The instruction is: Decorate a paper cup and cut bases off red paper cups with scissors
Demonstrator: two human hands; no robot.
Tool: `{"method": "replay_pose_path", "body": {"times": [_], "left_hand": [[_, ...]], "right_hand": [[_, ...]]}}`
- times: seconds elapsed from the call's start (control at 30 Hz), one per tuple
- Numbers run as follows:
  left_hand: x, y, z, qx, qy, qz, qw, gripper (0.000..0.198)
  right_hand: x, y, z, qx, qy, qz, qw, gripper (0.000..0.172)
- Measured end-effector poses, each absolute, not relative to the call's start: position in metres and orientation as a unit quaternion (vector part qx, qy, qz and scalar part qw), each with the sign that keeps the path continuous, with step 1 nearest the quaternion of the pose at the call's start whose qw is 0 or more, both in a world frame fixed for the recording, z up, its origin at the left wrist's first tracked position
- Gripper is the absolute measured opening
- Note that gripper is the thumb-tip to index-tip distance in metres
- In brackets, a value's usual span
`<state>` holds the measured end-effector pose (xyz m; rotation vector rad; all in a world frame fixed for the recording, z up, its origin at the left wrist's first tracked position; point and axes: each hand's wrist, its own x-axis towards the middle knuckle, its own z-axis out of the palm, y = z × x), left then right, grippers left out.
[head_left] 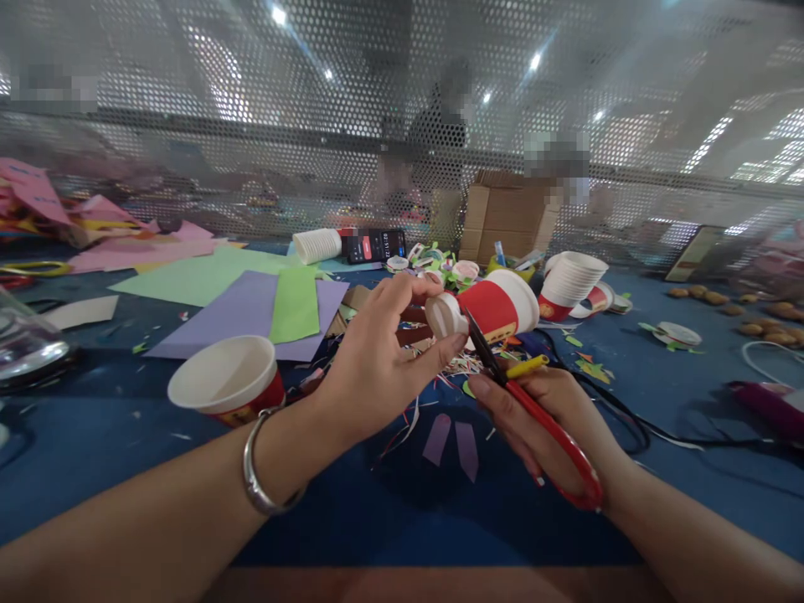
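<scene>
My left hand pinches the base end of a red and white paper cup, held on its side above the blue table. My right hand grips red-handled scissors; their dark blades reach up to the cup's base beside my left thumb. A silver bangle sits on my left wrist. Another paper cup lies tilted on the table just left of my left forearm. Two small purple paper strips lie below my hands.
Purple and green paper sheets lie at centre left, pink sheets further left. A stack of white cups, a lying cup stack, a phone, a cardboard box and paper scraps are behind. A black cable runs right. A perforated screen stands at the back.
</scene>
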<state>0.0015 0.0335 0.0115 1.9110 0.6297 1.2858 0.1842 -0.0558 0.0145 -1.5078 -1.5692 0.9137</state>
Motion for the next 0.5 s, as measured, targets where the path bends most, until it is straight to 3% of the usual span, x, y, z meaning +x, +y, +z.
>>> {"method": "replay_pose_path", "body": {"times": [0.1,0.3,0.5], "left_hand": [[0.001,0.035,0.013,0.751,0.261,0.493,0.354,0.045],[-0.008,0.042,0.025,0.769,0.304,0.516,0.222,0.043],[-0.009,0.044,0.024,0.723,0.304,0.539,0.307,0.042]], "right_hand": [[0.185,-0.054,0.016,-0.597,-0.604,0.380,0.367,0.055],[0.186,-0.055,0.013,-0.592,-0.637,0.336,0.361,0.061],[0.186,-0.054,0.011,-0.575,-0.662,0.315,0.363,0.057]]}}
